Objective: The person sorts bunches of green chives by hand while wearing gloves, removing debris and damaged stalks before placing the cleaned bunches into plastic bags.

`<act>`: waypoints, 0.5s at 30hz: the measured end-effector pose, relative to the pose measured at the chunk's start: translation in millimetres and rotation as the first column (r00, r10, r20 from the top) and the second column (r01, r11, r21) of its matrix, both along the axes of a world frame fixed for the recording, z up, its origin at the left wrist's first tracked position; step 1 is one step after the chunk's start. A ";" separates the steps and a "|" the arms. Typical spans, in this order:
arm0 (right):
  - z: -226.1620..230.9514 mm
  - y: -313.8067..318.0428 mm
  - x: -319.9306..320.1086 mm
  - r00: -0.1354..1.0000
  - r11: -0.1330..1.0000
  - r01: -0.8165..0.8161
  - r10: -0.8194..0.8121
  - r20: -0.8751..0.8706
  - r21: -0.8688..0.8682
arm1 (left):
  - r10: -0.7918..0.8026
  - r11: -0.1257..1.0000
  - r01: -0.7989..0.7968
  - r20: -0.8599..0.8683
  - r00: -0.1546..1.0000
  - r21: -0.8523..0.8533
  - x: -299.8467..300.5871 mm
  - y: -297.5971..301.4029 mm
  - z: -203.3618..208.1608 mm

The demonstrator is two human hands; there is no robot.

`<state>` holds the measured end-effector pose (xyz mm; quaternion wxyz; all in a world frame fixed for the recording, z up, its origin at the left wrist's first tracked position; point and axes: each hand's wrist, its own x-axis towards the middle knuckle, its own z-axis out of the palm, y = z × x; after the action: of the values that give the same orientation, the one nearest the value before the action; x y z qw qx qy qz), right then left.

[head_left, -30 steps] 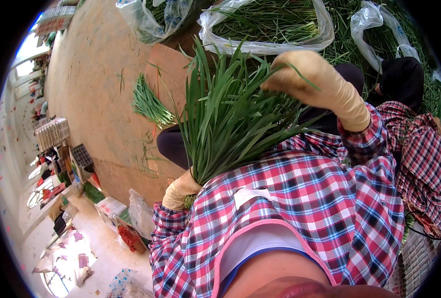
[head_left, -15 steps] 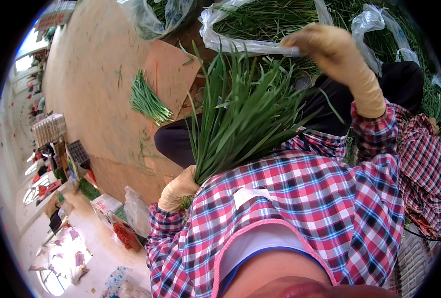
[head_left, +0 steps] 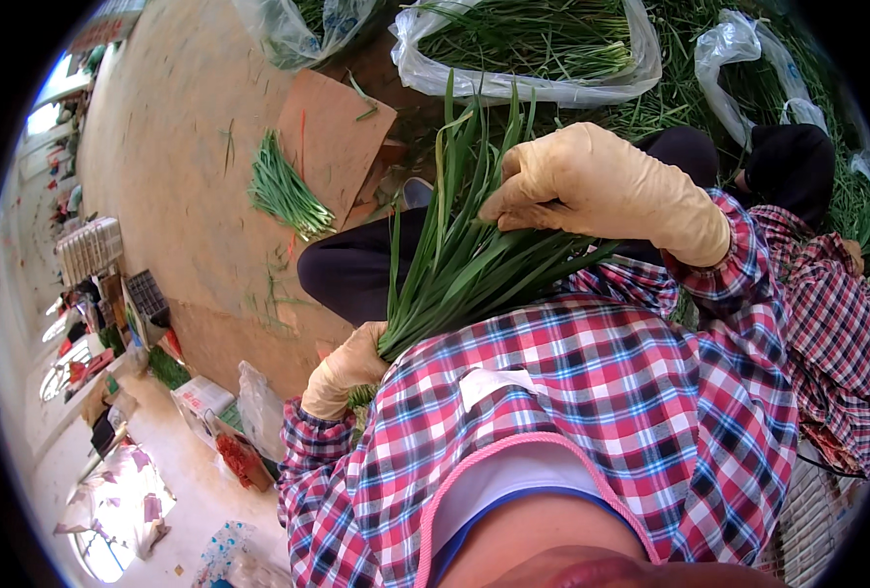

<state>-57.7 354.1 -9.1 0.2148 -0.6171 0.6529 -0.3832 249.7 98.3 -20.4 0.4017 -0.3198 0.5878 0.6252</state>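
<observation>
In thin cream gloves, my left hand (head_left: pixel 347 370) grips the lower ends of a bunch of garlic chives (head_left: pixel 454 284), held slanting across my lap against the checked shirt. The long green leaves fan out up and to the right. My right hand (head_left: pixel 592 186), gloved the same way, is over the upper leaves with its fingers curled together among them. Leaf tips pass under its palm, so exactly which leaves it pinches is hidden. A neat bundle of garlic chives (head_left: pixel 290 191) lies at the left, its pale ends toward my knee.
A brown cardboard sheet (head_left: pixel 332 127) lies beside the bundle. At the far side a clear plastic bag (head_left: pixel 543 93) holds more chives, and another bag (head_left: pixel 724 59) sits at the right. Loose greens spread around them. Crates and boxes (head_left: pixel 92 250) stand at far left.
My right hand has come away from the plastic bag's edge, down and left onto the leaves of the held bunch. The left hand keeps its grip; the leaf fan looks narrower.
</observation>
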 end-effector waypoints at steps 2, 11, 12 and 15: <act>-10.7 -0.9 0.9 0.992 0.997 -0.031 0.039 0.117 -0.074 | 0.010 1.000 -0.010 0.018 1.000 0.007 -0.3 1.5 2.5; -18.9 2.8 -11.6 0.932 0.836 0.336 -0.360 0.027 -0.434 | -0.093 0.994 0.096 0.066 0.994 -0.045 -23.4 9.7 24.2; -4.6 2.9 -4.8 0.956 0.910 0.217 -0.271 -0.111 -0.354 | -0.084 0.995 0.087 0.062 0.994 -0.042 -22.4 10.8 24.8; 11.6 -9.5 22.2 0.834 0.981 -0.027 -0.084 -0.545 -0.192 | -0.084 0.996 0.085 0.036 0.996 -0.018 -21.3 11.2 22.2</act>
<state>-35.5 344.6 2.5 -0.0482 -0.7091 0.6561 -0.2537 228.4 109.5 1.8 0.4352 -0.3095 0.5995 0.5962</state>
